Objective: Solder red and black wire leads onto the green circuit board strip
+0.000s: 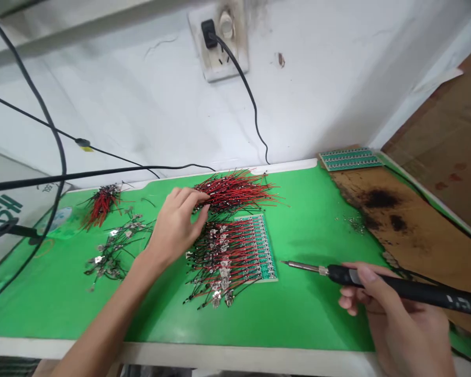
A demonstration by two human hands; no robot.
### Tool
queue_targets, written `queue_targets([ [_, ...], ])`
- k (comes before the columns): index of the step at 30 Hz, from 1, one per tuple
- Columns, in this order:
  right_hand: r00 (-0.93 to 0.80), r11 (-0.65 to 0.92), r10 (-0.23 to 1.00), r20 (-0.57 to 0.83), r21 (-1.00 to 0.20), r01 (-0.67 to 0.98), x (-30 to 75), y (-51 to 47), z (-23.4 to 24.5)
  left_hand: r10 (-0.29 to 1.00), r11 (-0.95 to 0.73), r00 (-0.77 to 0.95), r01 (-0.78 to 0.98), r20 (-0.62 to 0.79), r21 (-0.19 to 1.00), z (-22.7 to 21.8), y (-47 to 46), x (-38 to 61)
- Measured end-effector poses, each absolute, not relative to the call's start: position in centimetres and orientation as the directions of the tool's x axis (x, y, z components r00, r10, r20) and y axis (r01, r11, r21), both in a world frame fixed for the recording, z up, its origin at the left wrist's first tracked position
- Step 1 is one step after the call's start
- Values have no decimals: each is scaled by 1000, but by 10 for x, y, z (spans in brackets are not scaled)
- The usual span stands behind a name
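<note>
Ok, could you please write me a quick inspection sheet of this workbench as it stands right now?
Surface: green mat on a bench, with a scorched brown patch at right.
Job's things: heaped red wires; tabbed wires laid across a green circuit board.
Clutter: metal specks on the mat; spare boards behind.
Hands: left hand touches the red wires; right hand holds a soldering iron.
Cables: black cord runs up to a wall socket.
Surroundings: stained white wall; cardboard at right.
</note>
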State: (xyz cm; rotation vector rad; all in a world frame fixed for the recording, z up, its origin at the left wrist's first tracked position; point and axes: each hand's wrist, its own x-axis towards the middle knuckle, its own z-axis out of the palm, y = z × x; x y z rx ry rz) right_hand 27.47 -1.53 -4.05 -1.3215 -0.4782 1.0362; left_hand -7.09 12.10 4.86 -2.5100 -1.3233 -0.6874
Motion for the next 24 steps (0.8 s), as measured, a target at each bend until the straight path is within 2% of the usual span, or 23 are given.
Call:
queue_targets([
  [4, 511, -85, 821, -255, -939, -333, 276, -12, -41, 740, -542, 464, 840, 487, 22, 36, 149, -73],
  [8, 524, -95, 810, -263, -941, -325, 269, -12, -34, 764, -537, 424, 835, 486, 116, 36, 147, -70],
  [16, 550, -102, 788, -277, -939, -327, 259, -12, -24, 851, -446, 194, 757, 488, 477, 57, 138, -84],
  [20, 529, -117, 801, -279, -940, -319, 268, -15, -31, 910, -331, 40, 670, 412, 665, 64, 141, -94],
  [24, 469, -102, 850, -239, -949, -300, 276, -16, -37, 946, -228, -56, 584, 318, 780, 70, 144, -100],
])
